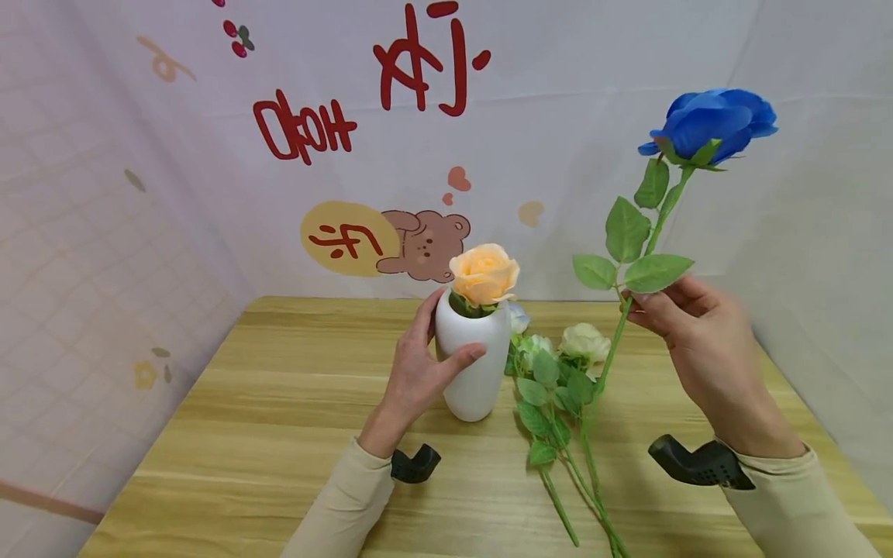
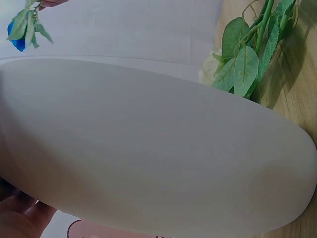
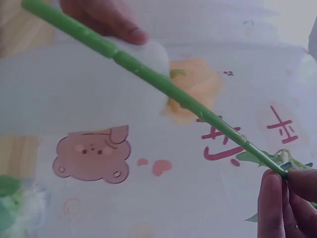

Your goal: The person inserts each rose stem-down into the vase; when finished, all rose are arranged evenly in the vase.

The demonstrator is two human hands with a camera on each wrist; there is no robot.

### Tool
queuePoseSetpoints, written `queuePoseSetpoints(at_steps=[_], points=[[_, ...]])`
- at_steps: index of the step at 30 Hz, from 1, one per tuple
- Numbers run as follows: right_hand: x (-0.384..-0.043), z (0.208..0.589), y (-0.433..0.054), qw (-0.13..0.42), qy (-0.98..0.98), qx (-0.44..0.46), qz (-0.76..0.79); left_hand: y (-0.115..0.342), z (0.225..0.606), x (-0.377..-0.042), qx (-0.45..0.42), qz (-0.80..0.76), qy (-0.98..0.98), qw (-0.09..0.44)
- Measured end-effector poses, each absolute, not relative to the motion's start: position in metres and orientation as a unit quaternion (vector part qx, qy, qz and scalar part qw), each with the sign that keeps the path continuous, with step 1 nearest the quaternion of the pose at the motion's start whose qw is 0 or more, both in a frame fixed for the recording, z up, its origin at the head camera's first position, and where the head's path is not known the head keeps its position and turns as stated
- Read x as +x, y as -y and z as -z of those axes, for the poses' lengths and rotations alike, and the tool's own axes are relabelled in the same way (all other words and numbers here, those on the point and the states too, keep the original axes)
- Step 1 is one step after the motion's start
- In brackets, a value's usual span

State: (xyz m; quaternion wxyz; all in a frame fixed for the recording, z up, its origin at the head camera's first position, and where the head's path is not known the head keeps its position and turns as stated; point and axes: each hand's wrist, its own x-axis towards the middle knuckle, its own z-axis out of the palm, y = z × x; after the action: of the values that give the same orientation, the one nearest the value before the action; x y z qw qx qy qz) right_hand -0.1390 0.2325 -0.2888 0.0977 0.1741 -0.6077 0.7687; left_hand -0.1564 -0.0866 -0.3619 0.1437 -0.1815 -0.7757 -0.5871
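A white vase (image 1: 474, 380) stands upright on the table with a peach rose (image 1: 484, 273) showing just above its mouth. My left hand (image 1: 412, 368) holds the vase around its side, thumb across the front. Most of the left wrist view is filled by the vase's smooth wall, with fingertips (image 2: 29, 215) at its lower left. Raised to the right of the vase, a long-stemmed blue rose (image 1: 718, 124) is pinched by the stem in my right hand (image 1: 711, 356), just below its leaves. The bare green stem (image 3: 163, 87) slants across the right wrist view, passing in front of the vase.
Right of the vase, a cream rose (image 1: 584, 342) and a pale green-white flower (image 1: 536, 349) lie on the wooden table (image 1: 293, 434), stems toward the front edge. Behind the table hangs a white printed cloth (image 1: 593, 62) with a bear and red characters.
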Motion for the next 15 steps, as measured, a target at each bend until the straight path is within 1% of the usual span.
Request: queuePoseSetpoints(at_steps=[15], points=[[-0.152, 0.242, -0.198, 0.140, 0.506, 0.176, -0.833, 0.086, 0.361, -0.155, -0.184, 0.590, 0.772, 0.148]])
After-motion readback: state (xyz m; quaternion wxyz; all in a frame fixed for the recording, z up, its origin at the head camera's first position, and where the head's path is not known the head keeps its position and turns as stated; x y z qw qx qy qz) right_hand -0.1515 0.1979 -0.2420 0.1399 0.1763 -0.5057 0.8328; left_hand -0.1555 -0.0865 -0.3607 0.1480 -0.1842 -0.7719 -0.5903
